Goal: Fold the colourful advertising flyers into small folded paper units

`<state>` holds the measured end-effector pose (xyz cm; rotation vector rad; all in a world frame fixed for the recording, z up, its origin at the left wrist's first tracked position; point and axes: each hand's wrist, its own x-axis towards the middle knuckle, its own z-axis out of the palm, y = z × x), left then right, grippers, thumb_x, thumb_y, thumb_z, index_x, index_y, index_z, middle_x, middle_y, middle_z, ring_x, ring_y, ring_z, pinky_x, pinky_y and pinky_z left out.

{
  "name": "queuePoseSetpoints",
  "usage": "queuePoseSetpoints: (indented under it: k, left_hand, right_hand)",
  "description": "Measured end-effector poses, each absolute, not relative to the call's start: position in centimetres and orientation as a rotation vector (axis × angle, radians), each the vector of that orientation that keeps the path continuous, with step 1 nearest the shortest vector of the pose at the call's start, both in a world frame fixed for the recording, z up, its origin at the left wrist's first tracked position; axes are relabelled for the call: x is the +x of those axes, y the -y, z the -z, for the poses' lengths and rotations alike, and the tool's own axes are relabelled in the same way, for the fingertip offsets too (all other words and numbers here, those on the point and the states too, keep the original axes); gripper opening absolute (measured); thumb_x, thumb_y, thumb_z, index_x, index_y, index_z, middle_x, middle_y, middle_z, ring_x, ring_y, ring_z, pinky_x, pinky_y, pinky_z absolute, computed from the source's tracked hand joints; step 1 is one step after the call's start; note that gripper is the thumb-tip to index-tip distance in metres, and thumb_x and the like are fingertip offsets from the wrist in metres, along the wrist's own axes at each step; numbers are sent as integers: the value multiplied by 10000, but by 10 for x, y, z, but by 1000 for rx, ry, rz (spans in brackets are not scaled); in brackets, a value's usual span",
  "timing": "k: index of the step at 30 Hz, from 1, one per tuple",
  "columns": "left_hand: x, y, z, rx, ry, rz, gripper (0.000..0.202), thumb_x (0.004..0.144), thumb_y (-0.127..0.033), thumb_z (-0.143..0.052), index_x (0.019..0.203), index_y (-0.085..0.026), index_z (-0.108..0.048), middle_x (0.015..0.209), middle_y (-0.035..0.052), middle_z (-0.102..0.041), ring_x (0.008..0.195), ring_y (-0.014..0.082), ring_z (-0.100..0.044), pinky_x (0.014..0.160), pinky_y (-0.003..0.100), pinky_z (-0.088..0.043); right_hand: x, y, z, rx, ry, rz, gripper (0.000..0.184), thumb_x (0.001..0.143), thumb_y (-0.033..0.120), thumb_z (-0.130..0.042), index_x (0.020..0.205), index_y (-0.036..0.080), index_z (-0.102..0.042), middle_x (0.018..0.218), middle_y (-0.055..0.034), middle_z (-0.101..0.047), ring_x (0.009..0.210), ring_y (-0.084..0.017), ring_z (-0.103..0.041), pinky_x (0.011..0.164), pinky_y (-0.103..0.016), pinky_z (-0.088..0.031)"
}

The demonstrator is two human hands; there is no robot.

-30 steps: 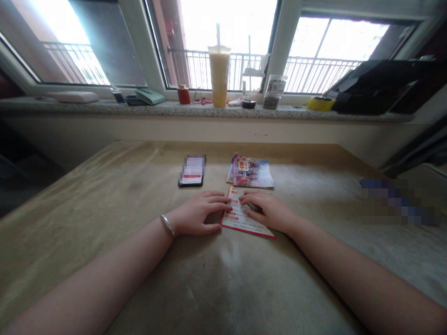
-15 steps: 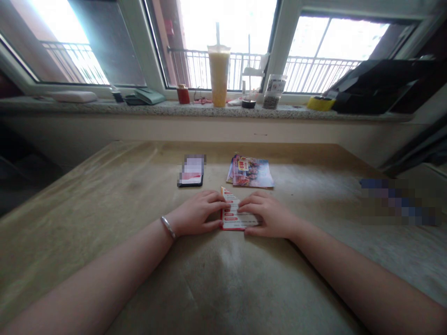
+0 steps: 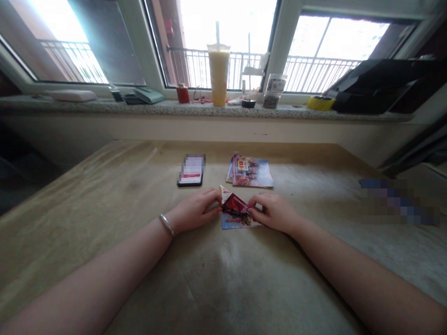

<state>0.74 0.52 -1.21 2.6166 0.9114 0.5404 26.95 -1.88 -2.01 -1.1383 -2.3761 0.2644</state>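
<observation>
A small printed flyer lies partly folded on the table between my hands. Its lower part shows a blue picture, a dark red flap is folded over its middle, and a white corner with red print sticks up at the upper left. My left hand, with a silver bracelet at the wrist, pinches the flyer's left edge. On the other side my right hand grips the red flap between thumb and fingers. The fingertips hide the flyer's two side edges in part.
Beyond my hands lie a phone and a stack of colourful flyers. The windowsill behind bears a tall cup of yellow drink, a red jar, yellow tape and a black bag.
The flyer's lower edge has been folded up, so its blue picture and red flap now show instead of the white printed side. Both hands have closed from spread fingers to pinches.
</observation>
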Motion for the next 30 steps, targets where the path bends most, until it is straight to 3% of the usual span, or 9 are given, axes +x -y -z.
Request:
queuePoseSetpoints:
  k: [5,12,21,27,30]
  left_hand:
    - [7,-6,13,2718,-891,-670,125,887,-209,-466,854,-157,-576,984,67,-574,882,152,-541,780,275,-464]
    - [8,-5,13,2974,-681,-514,244,920,-251,-457,1055,-240,-659,986,58,-629,877,159,-558,757,279,-458]
    - [9,-5,10,2943,-623,-531,235,891,-223,-467,970,-211,-688,1060,53,-663,979,179,-584,860,320,-488]
    - [8,-7,10,2934,-647,-555,221,871,-210,-467,880,-188,-686,915,59,-689,892,167,-609,876,330,-477]
    - [8,-6,9,2979,-695,-549,250,906,-244,-442,950,-202,-684,861,60,-671,835,167,-597,797,319,-481]
  right_hand:
    - [267,17,23,-1275,2257,-427,83,799,218,-556,772,181,-624,701,-2,-629,537,-87,-496,536,-206,-362]
    - [267,14,26,-1398,2084,-570,151,826,291,-518,781,179,-609,619,15,-593,535,-99,-497,516,-209,-355]
    - [274,4,35,-1585,1826,-624,177,803,362,-539,772,196,-592,665,-3,-644,582,-133,-565,545,-238,-392]
    - [281,0,34,-1755,1855,-478,174,802,348,-535,709,204,-561,672,-6,-641,578,-125,-550,534,-228,-370]
    - [281,1,31,-1807,1907,-459,157,794,330,-536,705,203,-559,688,-9,-645,589,-123,-546,533,-225,-351]
